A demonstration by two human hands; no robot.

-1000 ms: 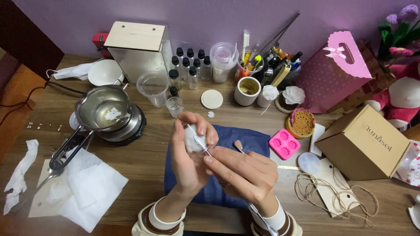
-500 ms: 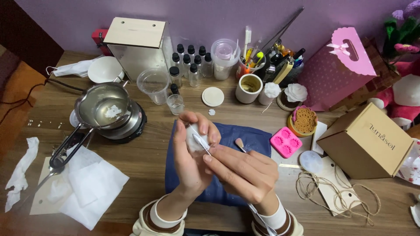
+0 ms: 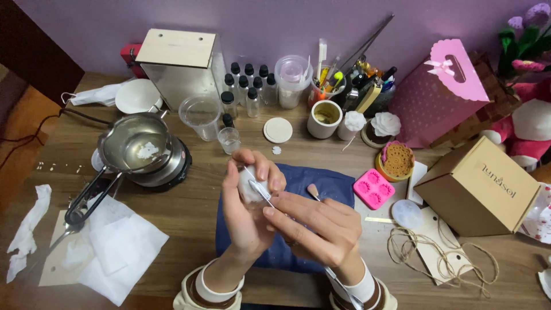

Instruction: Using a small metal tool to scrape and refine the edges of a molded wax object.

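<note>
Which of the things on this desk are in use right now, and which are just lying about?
In use: left hand holding a small white piece; right hand working a thin metal tool on it; blue cloth beneath.

Lying about: pot with white bits, pink mould, cardboard box, twine, dropper bottles.

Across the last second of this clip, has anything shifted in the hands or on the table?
Almost nothing. The left hand still cups the small white piece, and the right hand still holds the thin metal tool against it; both hands sit in the same spot over the blue cloth. The pot, pink mould and cardboard box have not moved.
</note>
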